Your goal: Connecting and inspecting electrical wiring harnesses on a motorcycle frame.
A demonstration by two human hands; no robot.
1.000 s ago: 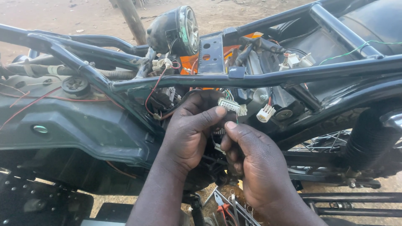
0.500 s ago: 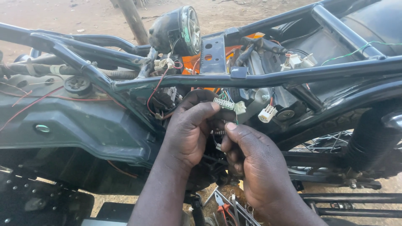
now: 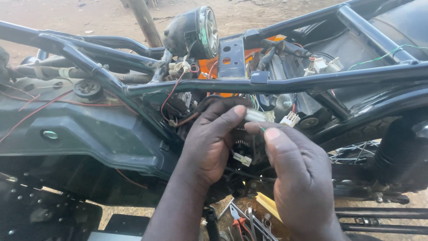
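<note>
On the far left I see red wires (image 3: 31, 114) trailing over the black plastic motorcycle body panel (image 3: 89, 129). Right of it, my left hand (image 3: 209, 140) pinches a small white plastic wire connector (image 3: 255, 115) between thumb and fingers, just below the black steel frame tube (image 3: 267, 85). My right hand (image 3: 296, 178) meets it, thumb and forefinger gripping a thin green wire (image 3: 262, 129) at the connector. Another white plug (image 3: 290, 119) hangs just right.

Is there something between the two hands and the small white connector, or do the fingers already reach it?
Nothing visible is in the way. The left hand already pinches the white connector at its fingertips, and the right hand meets it from below. The black frame tube crosses above them, apart from the fingers.
</note>
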